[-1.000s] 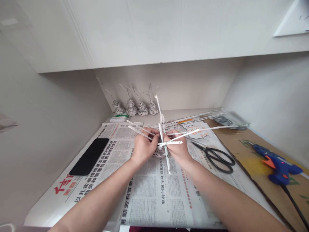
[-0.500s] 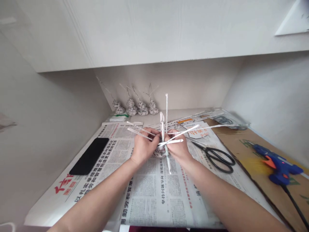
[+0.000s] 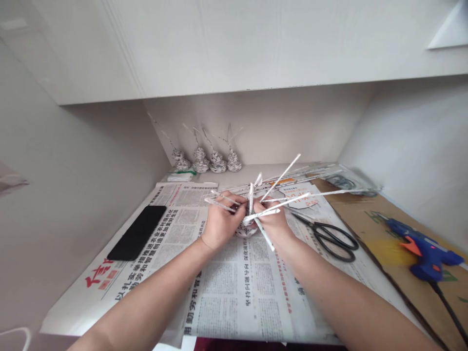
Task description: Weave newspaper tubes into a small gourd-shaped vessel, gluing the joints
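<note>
Between my hands is a small woven body of rolled newspaper point(image 3: 245, 230), low over the newspaper sheet. Several thin paper tubes point(image 3: 283, 178) stick out of it in different directions. My left hand point(image 3: 224, 222) is closed on its left side, thumb and fingers pinching at the base of the tubes. From the right, my right hand point(image 3: 273, 219) grips the weave and tubes, its fingertips partly hidden behind them. One tube slants down toward me across the right hand's fingers.
Several finished gourd-shaped paper weavings point(image 3: 218, 162) stand at the back. A black phone point(image 3: 137, 233) lies left on the newspaper point(image 3: 219, 297). On the right are black-handled scissors point(image 3: 334, 240), loose paper tubes point(image 3: 325, 173), and a blue glue gun point(image 3: 427, 251) on cardboard point(image 3: 376, 243).
The tubes have shifted: the tall upright one now leans right, and the one pointing toward me slants further right. Both hands stay closed on the weaving. The view has moved slightly.
</note>
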`<state>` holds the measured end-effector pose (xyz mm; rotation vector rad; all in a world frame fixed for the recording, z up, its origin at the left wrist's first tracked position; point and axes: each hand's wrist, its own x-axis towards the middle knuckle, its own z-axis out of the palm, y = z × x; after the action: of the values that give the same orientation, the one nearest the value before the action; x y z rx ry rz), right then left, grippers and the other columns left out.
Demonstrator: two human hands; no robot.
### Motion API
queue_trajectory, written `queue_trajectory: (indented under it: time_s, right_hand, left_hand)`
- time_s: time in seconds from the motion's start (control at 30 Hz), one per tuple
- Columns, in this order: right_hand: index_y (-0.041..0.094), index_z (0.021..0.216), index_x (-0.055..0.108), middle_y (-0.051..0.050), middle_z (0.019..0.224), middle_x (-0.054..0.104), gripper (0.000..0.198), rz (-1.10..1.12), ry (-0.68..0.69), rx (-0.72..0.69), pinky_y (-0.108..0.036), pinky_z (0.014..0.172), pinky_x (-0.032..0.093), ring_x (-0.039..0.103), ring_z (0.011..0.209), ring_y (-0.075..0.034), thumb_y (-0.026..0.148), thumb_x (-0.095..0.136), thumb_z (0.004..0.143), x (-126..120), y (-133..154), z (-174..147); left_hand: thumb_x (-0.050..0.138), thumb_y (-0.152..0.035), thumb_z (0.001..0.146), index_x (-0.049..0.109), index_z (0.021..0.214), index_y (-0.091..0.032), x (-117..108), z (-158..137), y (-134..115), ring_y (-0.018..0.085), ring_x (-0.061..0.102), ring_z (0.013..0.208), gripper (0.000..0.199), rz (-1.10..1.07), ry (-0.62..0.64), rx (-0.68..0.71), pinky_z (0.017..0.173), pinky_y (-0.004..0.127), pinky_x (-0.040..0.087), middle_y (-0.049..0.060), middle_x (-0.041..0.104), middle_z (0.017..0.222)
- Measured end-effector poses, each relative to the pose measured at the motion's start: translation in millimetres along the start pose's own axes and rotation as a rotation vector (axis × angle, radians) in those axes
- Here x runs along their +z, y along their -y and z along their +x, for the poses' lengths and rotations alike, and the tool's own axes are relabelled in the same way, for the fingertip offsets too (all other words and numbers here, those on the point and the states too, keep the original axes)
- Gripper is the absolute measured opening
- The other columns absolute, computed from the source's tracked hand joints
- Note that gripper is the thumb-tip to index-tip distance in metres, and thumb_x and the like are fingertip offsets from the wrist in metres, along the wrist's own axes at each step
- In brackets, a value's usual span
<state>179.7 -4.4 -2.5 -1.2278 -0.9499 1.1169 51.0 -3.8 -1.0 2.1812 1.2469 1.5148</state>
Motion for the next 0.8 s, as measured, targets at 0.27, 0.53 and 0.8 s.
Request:
queue_trajectory:
  time_s: [0.27, 0.53, 0.8]
  right_hand:
    - [0.019, 0.063, 0.054, 0.003, 0.047, 0.056, 0.02, -0.034, -0.026, -0.071, -0.022, 0.036, 0.042, 0.053, 0.038, -0.012, 0.034, 0.066, 0.069, -0.8, -2.1, 0.4]
    - [0.019, 0.062, 0.055, 0.004, 0.047, 0.055, 0.033, -0.007, -0.006, -0.181, -0.021, 0.036, 0.039, 0.048, 0.037, -0.01, 0.046, 0.074, 0.067, -2.7, -11.1, 5.4]
    - [0.021, 0.053, 0.046, 0.004, 0.037, 0.049, 0.038, -0.008, -0.06, -0.05, -0.022, 0.031, 0.035, 0.045, 0.031, -0.011, 0.047, 0.071, 0.066, 0.1, -1.7, 1.8]
  left_hand:
    - [0.061, -0.011, 0.079, 0.072, 0.083, -0.018, -3.9, 3.1, -2.4, 0.015, 0.064, 0.076, 0.014, 0.036, 0.03, 0.019, 0.076, 0.028, 0.05, 0.003, 0.067, 0.078]
    - [0.063, -0.013, 0.078, 0.069, 0.079, -0.018, -0.5, 1.9, -3.3, 0.013, 0.061, 0.069, 0.008, 0.02, 0.019, -0.106, 0.068, 0.025, 0.049, 0.002, 0.066, 0.076]
    - [0.062, -0.01, 0.079, 0.07, 0.081, -0.019, 4.0, -1.9, -1.8, 0.014, 0.062, 0.075, 0.012, -0.036, 0.001, -0.036, 0.074, 0.027, 0.05, 0.002, 0.065, 0.078]
